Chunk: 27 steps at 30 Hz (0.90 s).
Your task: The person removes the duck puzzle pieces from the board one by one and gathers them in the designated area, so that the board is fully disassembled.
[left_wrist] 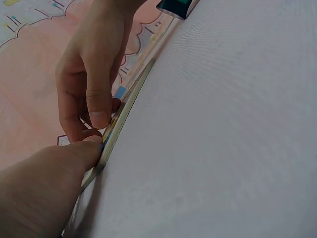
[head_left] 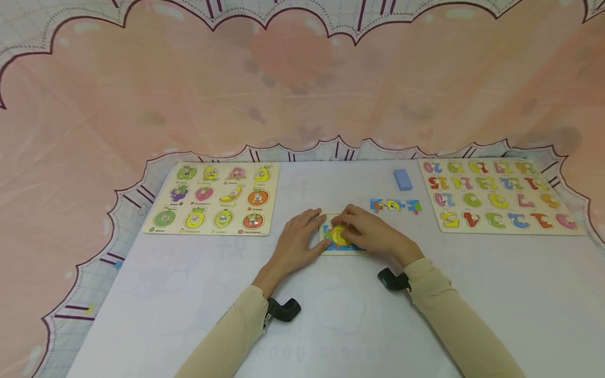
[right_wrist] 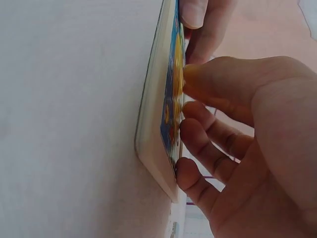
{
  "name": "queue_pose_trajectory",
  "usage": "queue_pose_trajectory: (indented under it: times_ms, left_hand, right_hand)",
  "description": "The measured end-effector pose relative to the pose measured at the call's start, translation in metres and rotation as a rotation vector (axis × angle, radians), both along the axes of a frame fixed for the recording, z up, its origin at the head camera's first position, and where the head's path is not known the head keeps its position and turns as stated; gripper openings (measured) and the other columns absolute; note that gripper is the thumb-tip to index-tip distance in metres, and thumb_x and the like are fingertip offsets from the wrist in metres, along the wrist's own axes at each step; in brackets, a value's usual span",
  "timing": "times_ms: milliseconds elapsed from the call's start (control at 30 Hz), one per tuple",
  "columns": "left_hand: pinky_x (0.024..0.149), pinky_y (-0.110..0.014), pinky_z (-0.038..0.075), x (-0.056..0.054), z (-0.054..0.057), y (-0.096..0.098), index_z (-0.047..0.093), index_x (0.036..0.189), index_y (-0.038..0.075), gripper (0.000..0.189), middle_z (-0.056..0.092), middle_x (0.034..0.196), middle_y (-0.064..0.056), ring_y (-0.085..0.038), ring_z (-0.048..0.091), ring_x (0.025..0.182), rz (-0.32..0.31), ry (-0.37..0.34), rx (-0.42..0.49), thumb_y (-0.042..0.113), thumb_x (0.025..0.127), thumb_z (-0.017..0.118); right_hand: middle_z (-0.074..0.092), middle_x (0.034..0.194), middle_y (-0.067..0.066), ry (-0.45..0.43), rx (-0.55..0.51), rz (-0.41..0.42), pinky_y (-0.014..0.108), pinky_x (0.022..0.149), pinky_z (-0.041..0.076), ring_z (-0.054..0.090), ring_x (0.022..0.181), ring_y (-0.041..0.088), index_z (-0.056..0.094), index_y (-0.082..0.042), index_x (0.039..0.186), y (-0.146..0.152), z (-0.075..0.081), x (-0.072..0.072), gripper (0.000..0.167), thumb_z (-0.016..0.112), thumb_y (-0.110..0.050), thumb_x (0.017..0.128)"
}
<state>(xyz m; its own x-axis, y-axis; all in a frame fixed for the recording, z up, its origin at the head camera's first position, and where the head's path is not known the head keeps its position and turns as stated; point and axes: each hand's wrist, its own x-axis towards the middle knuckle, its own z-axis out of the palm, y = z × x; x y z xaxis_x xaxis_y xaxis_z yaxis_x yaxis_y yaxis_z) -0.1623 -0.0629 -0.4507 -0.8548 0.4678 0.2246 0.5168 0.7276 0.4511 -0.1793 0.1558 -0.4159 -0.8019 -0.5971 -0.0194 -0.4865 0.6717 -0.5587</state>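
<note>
A small jigsaw puzzle in a pale frame (head_left: 331,253), with a yellow figure (head_left: 338,235) on blue, lies flat between the hands in the head view. My left hand (head_left: 298,237) is at its left side, fingers extended and thumb tip on the puzzle's edge. From the right, my right hand (head_left: 375,231) reaches over the puzzle with bent fingers. The right wrist view shows the right thumb (right_wrist: 218,79) and several fingertips spread along the printed face (right_wrist: 171,106), touching it, with no piece visible between them. The right hand covers part of the puzzle in the head view.
Loose jigsaw pieces (head_left: 393,205) lie beyond the right hand, with a blue block (head_left: 403,180) behind them. A fruit puzzle board (head_left: 274,185) is at the back left, a number puzzle board (head_left: 460,220) at the back right. A patterned cloth (head_left: 189,94) rises behind the table.
</note>
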Motion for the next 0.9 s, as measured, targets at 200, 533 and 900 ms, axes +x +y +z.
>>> queue_pose_trajectory:
  times_ms: [200, 533, 900]
  left_hand:
    - [0.115, -0.045, 0.025, -0.0001, 0.0004, -0.0001, 0.049, 0.138, 0.013, 0.06, 0.041, 0.148, -0.004, -0.022, 0.034, 0.14, -0.002, -0.009, 0.004, 0.042, 0.088, 0.063]
    - [0.115, -0.046, 0.025, 0.0009, 0.0015, 0.0001, 0.049, 0.138, 0.012, 0.06, 0.042, 0.148, -0.004, -0.023, 0.034, 0.14, 0.003, -0.017, 0.011, 0.041, 0.088, 0.064]
    - [0.115, -0.046, 0.025, 0.0, 0.0003, 0.0003, 0.049, 0.138, 0.013, 0.061, 0.042, 0.148, -0.004, -0.022, 0.034, 0.139, 0.006, -0.011, 0.007, 0.043, 0.087, 0.063]
  right_hand:
    - [0.052, 0.107, 0.0, -0.003, 0.009, -0.008, 0.031, 0.085, 0.046, 0.051, 0.092, 0.013, 0.061, -0.014, 0.12, -0.0011, 0.0, 0.001, 0.028, 0.06, -0.017, 0.092]
    - [0.051, 0.11, -0.001, -0.026, 0.001, -0.021, 0.035, 0.09, 0.047, 0.052, 0.096, 0.014, 0.059, -0.015, 0.119, -0.0016, -0.0012, 0.0014, 0.027, 0.06, -0.017, 0.092]
    - [0.055, 0.099, -0.002, -0.044, -0.047, -0.024, 0.031, 0.083, 0.047, 0.051, 0.091, 0.014, 0.055, -0.015, 0.115, -0.004, -0.0014, 0.0016, 0.026, 0.061, -0.013, 0.091]
